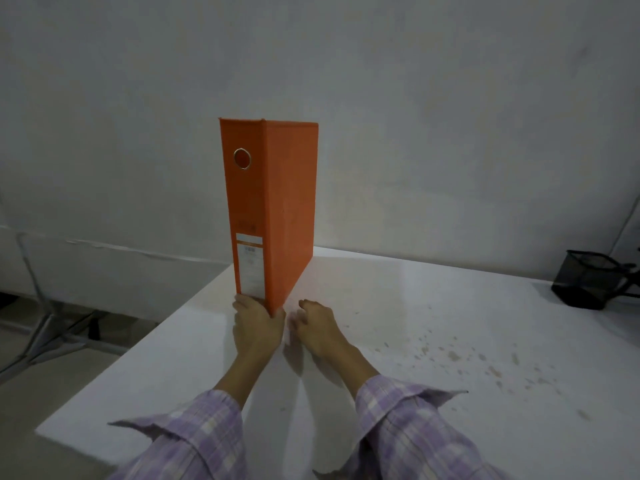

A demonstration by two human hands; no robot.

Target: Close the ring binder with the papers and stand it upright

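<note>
An orange ring binder [277, 209] stands upright and closed on the white table [415, 341], its spine with a metal finger hole and a white label facing me. No papers show from outside. My left hand [254, 327] touches the bottom of the spine, fingers curled against its lower corner. My right hand [317, 327] rests on the table just right of the binder's base, a small gap apart, fingers loosely bent and holding nothing.
A black mesh pen holder [588, 280] sits at the table's far right. Brownish specks [485, 362] dot the right part of the tabletop. The table's left edge runs close to the binder; metal legs [52, 327] stand on the floor beyond. A grey wall rises behind.
</note>
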